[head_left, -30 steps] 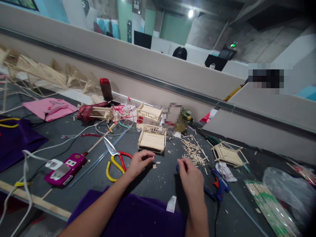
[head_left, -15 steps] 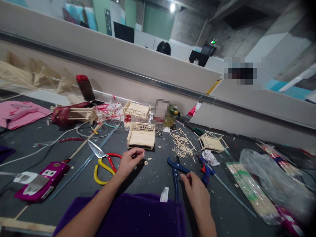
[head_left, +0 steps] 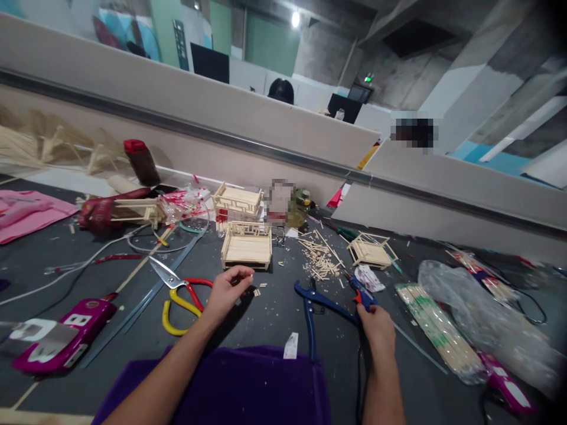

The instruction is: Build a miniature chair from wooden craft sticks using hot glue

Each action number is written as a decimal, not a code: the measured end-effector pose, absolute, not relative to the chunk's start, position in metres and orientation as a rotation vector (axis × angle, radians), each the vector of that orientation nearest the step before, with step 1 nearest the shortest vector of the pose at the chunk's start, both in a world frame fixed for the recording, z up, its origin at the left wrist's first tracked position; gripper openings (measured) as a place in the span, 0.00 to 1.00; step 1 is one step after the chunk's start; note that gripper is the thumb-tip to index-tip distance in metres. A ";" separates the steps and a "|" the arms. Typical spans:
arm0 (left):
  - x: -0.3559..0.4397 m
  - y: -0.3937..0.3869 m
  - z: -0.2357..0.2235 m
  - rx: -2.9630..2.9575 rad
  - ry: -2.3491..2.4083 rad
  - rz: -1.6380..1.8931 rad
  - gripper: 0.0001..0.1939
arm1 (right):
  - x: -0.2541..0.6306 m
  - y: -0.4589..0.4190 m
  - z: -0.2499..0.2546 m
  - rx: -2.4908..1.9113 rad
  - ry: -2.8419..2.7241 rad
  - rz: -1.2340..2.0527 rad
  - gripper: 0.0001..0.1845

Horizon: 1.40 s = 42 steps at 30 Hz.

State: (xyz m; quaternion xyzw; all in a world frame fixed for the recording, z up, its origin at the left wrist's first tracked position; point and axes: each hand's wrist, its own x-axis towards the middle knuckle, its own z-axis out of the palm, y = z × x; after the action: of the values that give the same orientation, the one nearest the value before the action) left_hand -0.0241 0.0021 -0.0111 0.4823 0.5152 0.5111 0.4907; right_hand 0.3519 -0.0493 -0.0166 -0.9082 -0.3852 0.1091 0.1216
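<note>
A dark grey bench fills the foreground, a deep purple cloth spread along its near side, in front of a low pale-wood platform model with a railed back. A clear plastic packet of pale sticks with green print lies well to the right of the platform model. Steel scissors with red and yellow handles rest to its near left, blue-handled cutters to its near right. The right hand is at a blue glue gun with a red trigger, right of the platform model; its fingers curl at the handle, though whether they have closed on it cannot be told. The left hand, just on the model's near side, pinches a tiny pale wooden bit between its fingers. The step in hand appears to be taking up the glue gun; the next move seems to call for a full hold on its handle, nozzle clear of the fingers. No brand is legible: the packet's print and the small white tag at the cloth are too small to read.
</note>
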 end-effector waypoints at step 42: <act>-0.025 0.024 0.019 0.967 1.153 1.487 0.13 | 0.166 -0.020 0.029 -1.426 -1.118 1.034 0.25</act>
State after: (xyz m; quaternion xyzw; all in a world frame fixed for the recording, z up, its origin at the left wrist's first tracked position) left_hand -0.0247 0.0243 0.0193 0.3983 0.4749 0.6123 0.4908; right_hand 0.1655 -0.0205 0.0291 -0.5905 -0.4629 0.4284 0.5035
